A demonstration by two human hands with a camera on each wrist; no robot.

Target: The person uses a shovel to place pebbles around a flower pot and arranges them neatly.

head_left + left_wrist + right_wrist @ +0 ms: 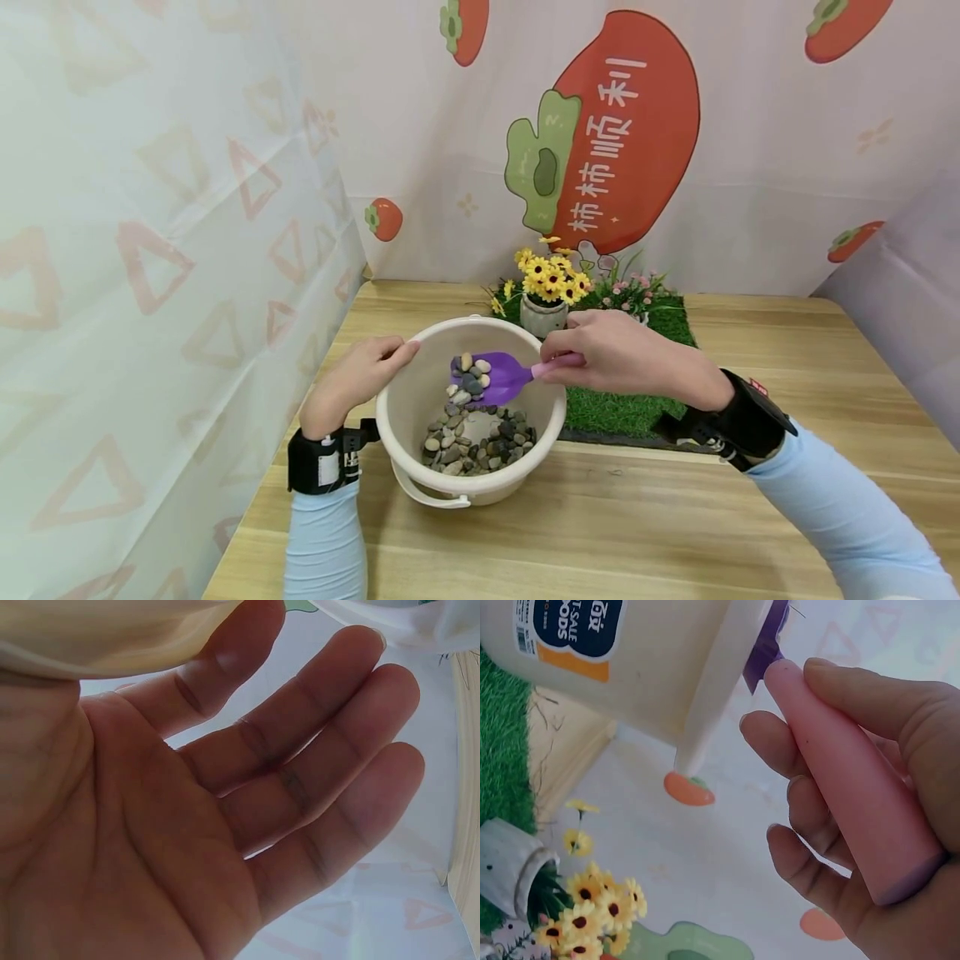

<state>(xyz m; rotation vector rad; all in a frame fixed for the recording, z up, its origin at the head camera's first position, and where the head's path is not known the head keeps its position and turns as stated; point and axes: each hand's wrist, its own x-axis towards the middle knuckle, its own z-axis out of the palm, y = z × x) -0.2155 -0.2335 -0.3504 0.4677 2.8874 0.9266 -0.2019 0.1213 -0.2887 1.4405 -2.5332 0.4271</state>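
A cream plastic bucket (pixel 472 492) stands on the table with several smooth pebbles (pixel 450 454) at its bottom. My left hand (pixel 363 371) holds the left side of the rim, thumb over the edge; its other fingers (pixel 352 757) stretch loosely outside the wall in the left wrist view. My right hand (pixel 611 350) grips the pink handle (pixel 855 780) of a small toy shovel, fingers curled round it. The shovel's purple blade (pixel 507 379) is over the bucket's opening, carrying a small heap of pebbles (pixel 469 382). The left thumb is hidden in the left wrist view.
Behind and right of the bucket lies an artificial grass mat (pixel 615 412). On it stand a grey pot (pixel 543 318) of yellow flowers (pixel 551 279) and a clump of pink flowers (pixel 633 287). The wooden table (pixel 600 533) meets printed cloth walls at the left and back.
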